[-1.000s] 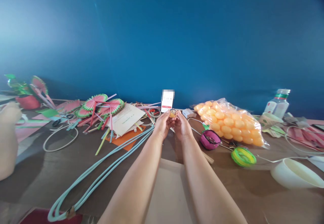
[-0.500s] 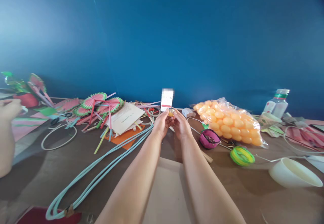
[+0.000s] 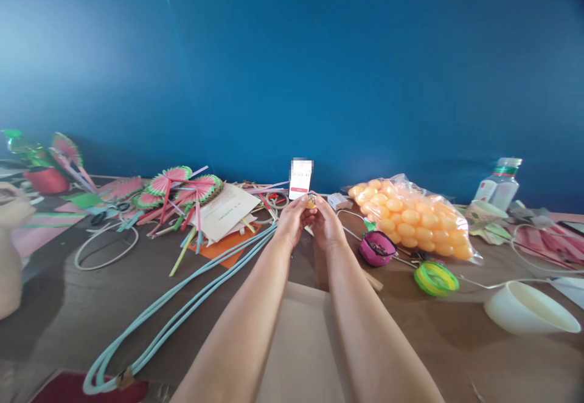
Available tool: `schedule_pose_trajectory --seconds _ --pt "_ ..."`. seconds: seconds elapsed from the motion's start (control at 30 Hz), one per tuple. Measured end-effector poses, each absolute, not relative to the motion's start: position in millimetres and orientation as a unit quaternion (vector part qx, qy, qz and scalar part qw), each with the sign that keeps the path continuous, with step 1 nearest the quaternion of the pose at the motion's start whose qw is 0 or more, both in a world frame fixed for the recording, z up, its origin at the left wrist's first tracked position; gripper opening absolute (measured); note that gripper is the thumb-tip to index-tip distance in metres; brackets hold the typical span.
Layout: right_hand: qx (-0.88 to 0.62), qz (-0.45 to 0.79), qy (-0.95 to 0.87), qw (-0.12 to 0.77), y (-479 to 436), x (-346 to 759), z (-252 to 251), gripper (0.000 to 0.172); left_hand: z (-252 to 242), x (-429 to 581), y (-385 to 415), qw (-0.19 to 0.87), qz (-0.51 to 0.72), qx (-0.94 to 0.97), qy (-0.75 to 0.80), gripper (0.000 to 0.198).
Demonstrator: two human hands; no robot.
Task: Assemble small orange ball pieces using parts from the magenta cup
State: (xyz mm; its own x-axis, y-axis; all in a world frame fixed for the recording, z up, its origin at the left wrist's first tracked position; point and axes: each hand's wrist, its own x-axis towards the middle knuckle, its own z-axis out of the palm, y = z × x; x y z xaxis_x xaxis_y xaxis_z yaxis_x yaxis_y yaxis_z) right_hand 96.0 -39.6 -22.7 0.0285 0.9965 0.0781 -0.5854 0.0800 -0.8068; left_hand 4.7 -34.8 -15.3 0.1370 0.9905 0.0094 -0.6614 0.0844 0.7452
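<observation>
My left hand [image 3: 291, 220] and my right hand [image 3: 327, 223] meet in front of me, fingers curled in and fingertips pinched together. Between them they hold a small round gold-coloured piece [image 3: 311, 201], with a darker patterned top; its kind is too small to make out. Right behind the fingertips a phone [image 3: 300, 178] stands upright against the blue wall, its screen lit white with a red bar. To the right of my right hand sits a small purple pouch [image 3: 378, 256] with dark bits inside. A white charger block [image 3: 338, 201] lies just behind it.
Pink-and-green paper fans [image 3: 201, 190], papers [image 3: 228, 208] and a loop of pale blue tubing [image 3: 182, 299] lie left. A bag of orange balls [image 3: 415, 220], a green-yellow coil [image 3: 435, 278], a white bowl [image 3: 531, 309] and a bottle [image 3: 502, 184] are right. Another person's hand [image 3: 13, 208] shows far left.
The gold piece has turned slightly between my fingertips, showing a darker patterned side on top. My arms have hardly moved. The other person's hand at far left has shifted slightly left.
</observation>
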Motion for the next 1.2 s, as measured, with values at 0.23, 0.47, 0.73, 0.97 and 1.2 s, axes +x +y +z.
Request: schedule_pose_trajectory --seconds 0.23,0.47,0.73,0.97,1.2 --pt "-0.310 0.607 -0.326 0.655 -39.4 96.8 -22.0 0.037 -21.4 4.9 -30.6 0.687 0.601 0.320 0.254 0.033" --pt "-0.295 0.615 -0.329 0.653 -38.2 97.6 -24.4 0.037 -20.3 5.6 -31.4 0.691 0.599 0.320 0.248 0.031" --pt "-0.282 0.610 -0.338 0.659 -37.1 97.4 -23.8 0.037 -14.2 5.1 -34.7 0.708 0.591 0.299 0.245 0.044" --pt "-0.300 0.603 -0.348 0.652 -39.1 96.5 -23.0 0.035 -15.7 3.4 -32.6 0.703 0.592 0.293 0.266 0.032" --pt "-0.312 0.604 -0.344 0.648 -40.8 96.7 -23.1 0.037 -16.7 3.5 -31.3 0.697 0.605 0.285 0.258 0.022"
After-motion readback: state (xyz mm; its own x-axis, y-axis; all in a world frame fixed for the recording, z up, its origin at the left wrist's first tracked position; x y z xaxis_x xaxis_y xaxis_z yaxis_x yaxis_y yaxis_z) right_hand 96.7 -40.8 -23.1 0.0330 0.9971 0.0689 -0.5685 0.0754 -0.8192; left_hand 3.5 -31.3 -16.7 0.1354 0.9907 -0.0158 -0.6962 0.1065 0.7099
